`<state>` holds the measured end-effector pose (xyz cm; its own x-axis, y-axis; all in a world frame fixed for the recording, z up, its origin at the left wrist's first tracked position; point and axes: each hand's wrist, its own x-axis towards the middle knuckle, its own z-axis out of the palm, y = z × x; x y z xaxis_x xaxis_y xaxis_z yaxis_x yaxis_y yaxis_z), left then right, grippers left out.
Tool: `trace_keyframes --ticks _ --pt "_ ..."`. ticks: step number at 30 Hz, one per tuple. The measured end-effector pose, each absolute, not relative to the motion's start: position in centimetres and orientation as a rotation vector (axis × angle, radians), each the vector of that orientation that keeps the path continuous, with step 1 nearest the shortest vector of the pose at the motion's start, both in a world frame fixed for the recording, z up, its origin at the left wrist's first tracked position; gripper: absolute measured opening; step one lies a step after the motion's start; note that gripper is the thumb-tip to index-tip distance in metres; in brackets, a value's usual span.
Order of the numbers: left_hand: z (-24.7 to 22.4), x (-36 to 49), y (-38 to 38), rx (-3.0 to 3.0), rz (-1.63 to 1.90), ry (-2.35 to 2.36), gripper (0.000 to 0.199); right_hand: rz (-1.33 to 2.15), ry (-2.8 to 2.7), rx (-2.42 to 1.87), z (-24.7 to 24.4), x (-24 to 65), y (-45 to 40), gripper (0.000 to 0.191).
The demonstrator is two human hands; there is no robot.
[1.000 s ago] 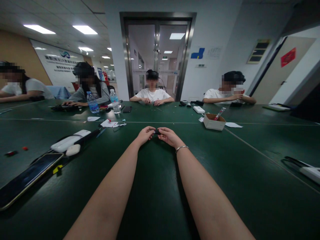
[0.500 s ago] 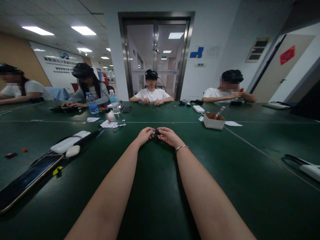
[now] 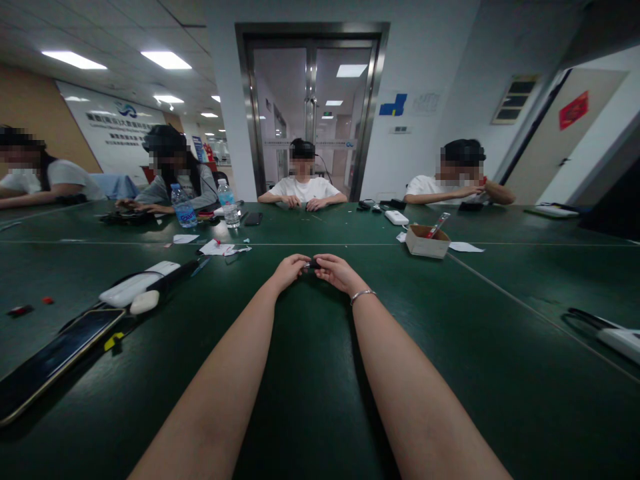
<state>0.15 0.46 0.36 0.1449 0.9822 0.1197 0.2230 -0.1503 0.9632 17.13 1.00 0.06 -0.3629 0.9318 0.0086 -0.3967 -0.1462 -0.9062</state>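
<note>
Out over the green table (image 3: 310, 373), my two hands meet at a small black piece with a silvery end (image 3: 313, 265). Its kind is too small to make out. My left hand (image 3: 290, 272) pinches the silvery end between thumb and fingers. The black end sits in the closed fingers of my right hand (image 3: 339, 273), which has a silver bracelet (image 3: 363, 295) at its wrist. Fingers cover part of the piece.
Left lie a phone (image 3: 60, 360), a white power bank (image 3: 140, 283), a white rounded case (image 3: 145, 302) and a yellow clip (image 3: 114, 341). Ahead are bottles (image 3: 229, 207), paper scraps (image 3: 217, 247) and a small box (image 3: 427, 243). Several people sit across the table.
My hands and the small black piece stay almost where they were. The view has shifted very slightly. At the far left, a co-worker's hand has lifted a little off the table.
</note>
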Motion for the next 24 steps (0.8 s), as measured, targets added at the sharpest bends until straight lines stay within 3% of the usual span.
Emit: trace_keyframes --ticks 24 --pt "-0.08 0.11 0.7 1.531 1.109 1.172 0.026 1.697 -1.098 -0.738 0.23 17.07 0.82 0.012"
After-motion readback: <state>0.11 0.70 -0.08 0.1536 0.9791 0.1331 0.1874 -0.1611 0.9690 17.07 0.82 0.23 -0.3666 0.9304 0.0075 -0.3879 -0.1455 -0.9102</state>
